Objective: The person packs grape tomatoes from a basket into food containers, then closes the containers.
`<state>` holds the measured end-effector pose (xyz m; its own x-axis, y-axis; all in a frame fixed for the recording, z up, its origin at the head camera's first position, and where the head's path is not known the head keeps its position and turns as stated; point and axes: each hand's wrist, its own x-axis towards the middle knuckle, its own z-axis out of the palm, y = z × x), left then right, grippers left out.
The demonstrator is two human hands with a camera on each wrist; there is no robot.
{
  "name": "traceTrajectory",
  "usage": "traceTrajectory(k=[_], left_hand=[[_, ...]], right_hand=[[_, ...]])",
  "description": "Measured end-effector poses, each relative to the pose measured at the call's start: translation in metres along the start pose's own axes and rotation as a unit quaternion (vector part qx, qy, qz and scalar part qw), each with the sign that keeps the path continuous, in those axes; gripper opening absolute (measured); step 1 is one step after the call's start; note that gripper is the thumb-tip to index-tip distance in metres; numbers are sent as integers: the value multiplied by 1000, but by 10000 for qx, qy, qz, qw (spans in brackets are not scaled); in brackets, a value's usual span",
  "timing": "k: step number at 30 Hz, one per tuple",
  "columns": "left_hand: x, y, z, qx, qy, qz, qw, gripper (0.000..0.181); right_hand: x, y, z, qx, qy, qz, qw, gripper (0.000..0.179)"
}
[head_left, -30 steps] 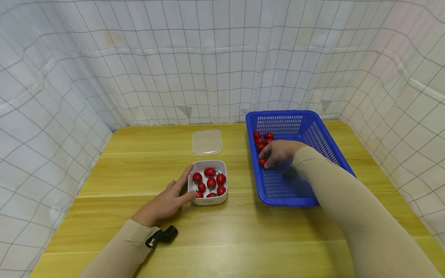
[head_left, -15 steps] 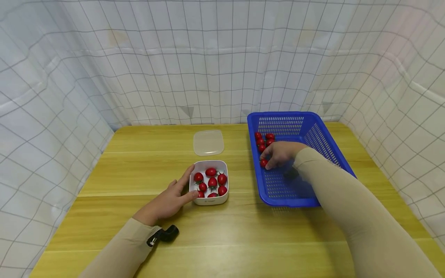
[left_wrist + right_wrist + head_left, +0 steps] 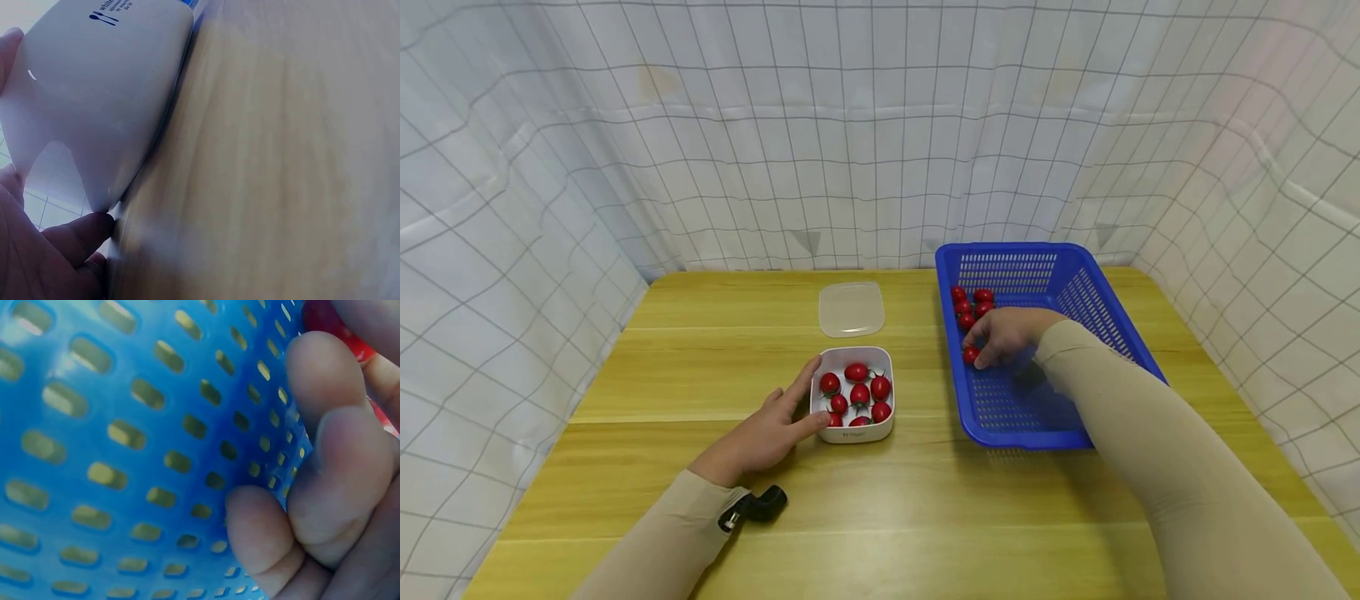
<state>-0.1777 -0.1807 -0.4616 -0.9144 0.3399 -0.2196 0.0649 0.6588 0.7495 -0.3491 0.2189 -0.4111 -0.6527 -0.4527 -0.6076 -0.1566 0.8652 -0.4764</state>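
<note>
Against the left side of a white box (image 3: 853,434), my left hand (image 3: 763,437) lies with its index finger and thumb spread along the rim. In the left wrist view, its fingers touch the box wall low down near the tabletop. Several cherry tomatoes (image 3: 859,394) with green stems lie in the box. My right hand (image 3: 1009,332) reaches down into a blue perforated basket (image 3: 957,408) and pinches one cherry tomato (image 3: 971,356) near its left wall. In the right wrist view, the curled fingers partly cover the red tomato (image 3: 331,326).
Behind the box a translucent lid (image 3: 852,309) lies flat on the wooden table (image 3: 895,542). More cherry tomatoes (image 3: 964,307) sit in the basket's far left corner. A white gridded curtain (image 3: 880,158) closes off the back and sides. A black device (image 3: 763,505) is strapped at my left wrist.
The head view has shifted slightly, so everything sits a little further right and lower. Both hands keep nearly the same places at the box and in the basket.
</note>
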Motion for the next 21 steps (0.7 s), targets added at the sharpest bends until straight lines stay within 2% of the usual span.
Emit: traceTrajectory(k=[21], left_hand=[[-1,2,0,-118,-11,3,9999,84]], right_hand=[[-3,0,0,-91,-3,-167,9998,39]])
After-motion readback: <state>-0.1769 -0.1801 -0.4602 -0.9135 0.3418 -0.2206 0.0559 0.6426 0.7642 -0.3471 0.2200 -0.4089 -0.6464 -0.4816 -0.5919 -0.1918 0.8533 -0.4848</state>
